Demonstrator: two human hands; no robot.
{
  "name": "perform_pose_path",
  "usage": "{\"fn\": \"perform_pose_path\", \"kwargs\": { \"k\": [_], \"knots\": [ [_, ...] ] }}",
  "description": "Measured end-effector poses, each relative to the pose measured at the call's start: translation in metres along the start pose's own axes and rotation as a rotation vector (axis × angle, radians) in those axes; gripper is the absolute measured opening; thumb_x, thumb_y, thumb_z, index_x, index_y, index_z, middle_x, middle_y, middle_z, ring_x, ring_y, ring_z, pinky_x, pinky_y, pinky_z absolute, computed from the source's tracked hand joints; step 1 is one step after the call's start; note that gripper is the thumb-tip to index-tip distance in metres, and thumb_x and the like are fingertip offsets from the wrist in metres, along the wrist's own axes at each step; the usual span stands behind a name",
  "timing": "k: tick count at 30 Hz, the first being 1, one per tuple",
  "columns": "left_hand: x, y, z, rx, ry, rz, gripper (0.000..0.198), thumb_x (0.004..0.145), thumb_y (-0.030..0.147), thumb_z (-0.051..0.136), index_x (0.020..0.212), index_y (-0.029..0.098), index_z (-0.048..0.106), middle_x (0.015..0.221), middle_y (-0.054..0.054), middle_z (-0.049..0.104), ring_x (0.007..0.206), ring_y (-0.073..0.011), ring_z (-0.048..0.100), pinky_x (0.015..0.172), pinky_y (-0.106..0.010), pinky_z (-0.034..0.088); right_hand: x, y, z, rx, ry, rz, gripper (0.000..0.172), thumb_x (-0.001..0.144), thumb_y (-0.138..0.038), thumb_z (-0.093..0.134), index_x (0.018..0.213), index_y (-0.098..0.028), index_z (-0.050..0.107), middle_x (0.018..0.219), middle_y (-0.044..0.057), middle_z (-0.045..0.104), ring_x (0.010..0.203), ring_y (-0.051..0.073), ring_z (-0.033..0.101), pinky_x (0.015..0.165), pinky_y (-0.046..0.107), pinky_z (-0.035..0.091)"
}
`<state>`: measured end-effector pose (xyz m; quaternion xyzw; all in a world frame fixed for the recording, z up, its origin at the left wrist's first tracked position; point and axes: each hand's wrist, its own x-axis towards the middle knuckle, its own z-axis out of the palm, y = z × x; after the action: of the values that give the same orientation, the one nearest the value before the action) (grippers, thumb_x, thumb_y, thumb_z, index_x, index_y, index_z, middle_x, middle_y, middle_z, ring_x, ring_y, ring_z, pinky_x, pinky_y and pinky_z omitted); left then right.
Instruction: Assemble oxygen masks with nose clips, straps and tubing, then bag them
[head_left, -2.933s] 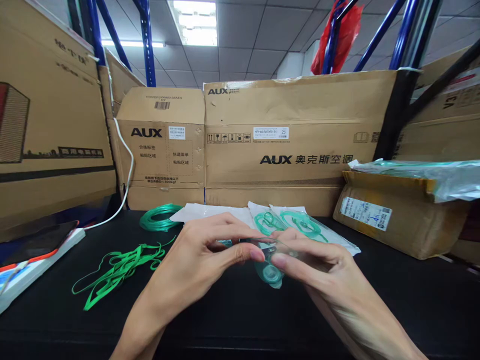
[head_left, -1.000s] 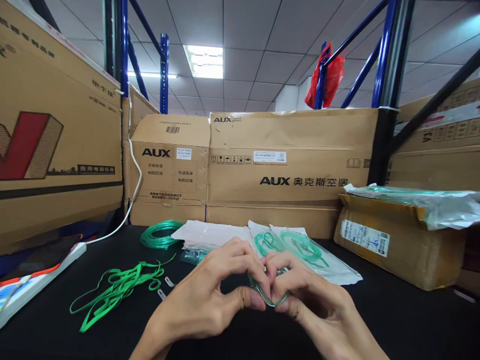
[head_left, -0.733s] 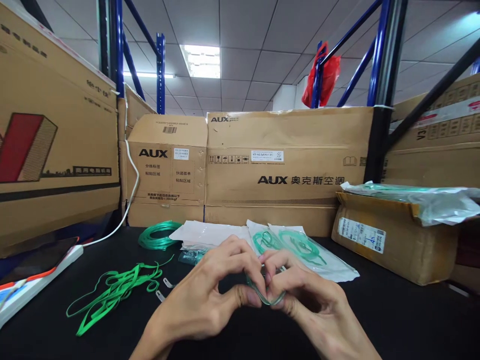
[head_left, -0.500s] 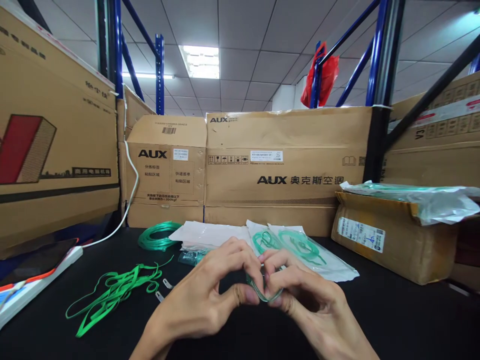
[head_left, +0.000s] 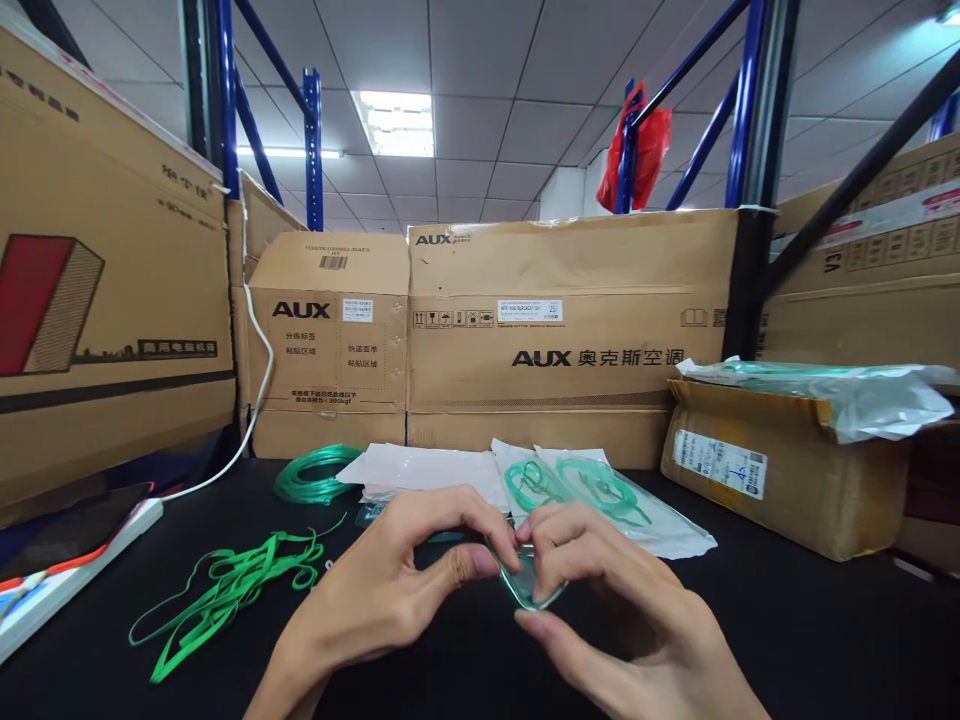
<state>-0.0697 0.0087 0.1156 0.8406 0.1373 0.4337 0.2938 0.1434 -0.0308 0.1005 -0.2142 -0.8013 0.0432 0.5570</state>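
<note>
Between my hands is a small, see-through greenish plastic mask (head_left: 529, 585) with a curved rim, largely covered by fingers. My left hand (head_left: 405, 575) pinches its left edge between thumb and forefinger. On the other side, the bent fingers of my right hand (head_left: 622, 590) press on the mask, its thumb set lower by the rim. A tangle of green elastic straps (head_left: 232, 595) lies to the left of my left hand. A small metal piece (head_left: 328, 566) peeks out beside that hand, mostly hidden.
Behind my hands lie a coil of green tubing (head_left: 319, 475), white sheets (head_left: 427, 472) and clear bags with green tubing (head_left: 600, 490). A carton (head_left: 787, 475) stands at right with bags on top. Cardboard panels (head_left: 555, 330) wall the back; a power strip (head_left: 82, 575) is at left.
My hands have drawn slightly apart, and more of the mask shows. The right thumb has dropped away from the lower rim. My left hand has shifted left, covering more of the metal pieces.
</note>
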Motion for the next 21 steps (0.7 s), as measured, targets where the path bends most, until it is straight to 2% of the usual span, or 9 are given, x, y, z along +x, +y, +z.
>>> {"fn": "perform_pose_path", "kwargs": {
  "k": [4, 9, 15, 21],
  "knots": [
    [-0.001, 0.004, 0.003, 0.079, 0.004, 0.014, 0.014, 0.103, 0.027, 0.063, 0.095, 0.020, 0.073, 0.097, -0.003, 0.075, 0.099, -0.0206, 0.069, 0.094, -0.031, 0.048, -0.005, -0.002, 0.000, -0.167, -0.032, -0.140, 0.033, 0.079, 0.002, 0.068, 0.094, -0.026, 0.062, 0.094, 0.003, 0.065, 0.093, 0.021, 0.070, 0.082, 0.032, 0.061],
    [-0.001, 0.007, 0.006, 0.165, 0.005, 0.047, 0.012, 0.102, 0.017, 0.062, 0.102, 0.022, 0.072, 0.103, 0.000, 0.076, 0.100, -0.0163, 0.070, 0.093, -0.025, 0.049, -0.010, -0.005, -0.003, -0.299, -0.070, -0.207, 0.048, 0.081, 0.005, 0.062, 0.116, -0.027, 0.056, 0.101, 0.007, 0.060, 0.101, 0.024, 0.068, 0.086, 0.037, 0.063],
    [-0.001, 0.006, 0.006, 0.153, -0.007, 0.074, 0.015, 0.102, 0.011, 0.061, 0.102, 0.021, 0.073, 0.103, -0.001, 0.076, 0.100, -0.0161, 0.071, 0.094, -0.025, 0.050, -0.011, -0.009, -0.006, -0.337, -0.120, -0.221, 0.046, 0.083, 0.006, 0.060, 0.117, -0.025, 0.055, 0.102, 0.010, 0.060, 0.102, 0.024, 0.068, 0.088, 0.035, 0.063],
    [-0.002, 0.011, 0.004, 0.124, 0.004, 0.141, 0.026, 0.098, 0.000, 0.058, 0.092, 0.018, 0.076, 0.092, -0.003, 0.076, 0.090, -0.0161, 0.071, 0.084, -0.024, 0.053, -0.008, -0.016, -0.011, -0.374, -0.222, -0.229, 0.033, 0.085, 0.001, 0.064, 0.108, -0.022, 0.060, 0.101, 0.012, 0.065, 0.101, 0.022, 0.070, 0.090, 0.030, 0.062]
  ]
}}
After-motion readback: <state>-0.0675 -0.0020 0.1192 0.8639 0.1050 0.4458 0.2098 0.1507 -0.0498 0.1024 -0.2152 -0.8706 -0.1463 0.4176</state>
